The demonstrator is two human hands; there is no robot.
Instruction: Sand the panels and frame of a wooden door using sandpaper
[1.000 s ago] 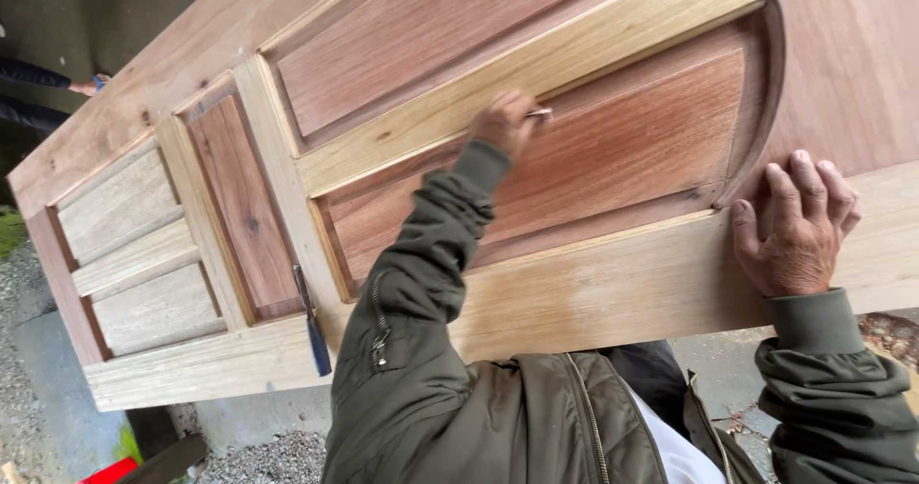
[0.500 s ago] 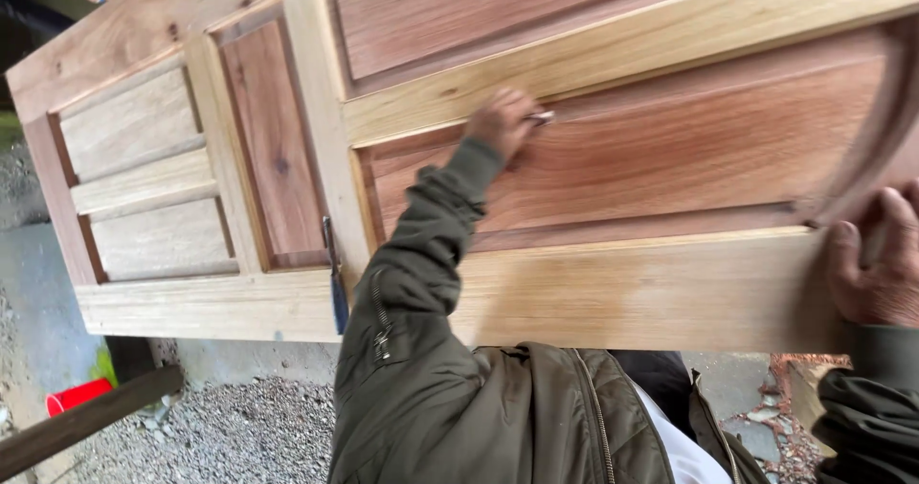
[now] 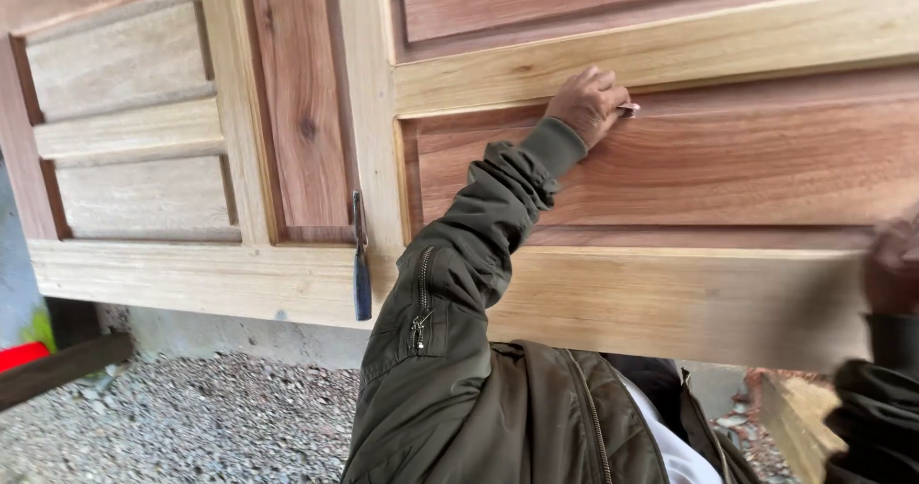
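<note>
Head view: at upper centre the left hand (image 3: 586, 104) pinches a small pale scraper (image 3: 628, 110) against the wooden door (image 3: 670, 297), working the panel's groove. At the right edge, the blurred right hand (image 3: 890, 266) steadies the door; its grip cannot be told.

One door (image 3: 670, 292), one chisel (image 3: 362, 273) (perhaps), two hands (image 3: 586, 104).

A wooden door (image 3: 239, 273) is laid flat, its near edge running across the view. Near the middle of the door, a left hand (image 3: 586, 106) is pressed against the far edge of a recessed panel (image 3: 728, 163), a small tool (image 3: 628, 110) being held at its fingertips. At the right end of the near edge, a right hand (image 3: 892, 269) is rested. A chisel (image 3: 361, 259) is laid over the near edge, left of the left arm. Gravel (image 3: 191, 417) is spread below the door.
</note>
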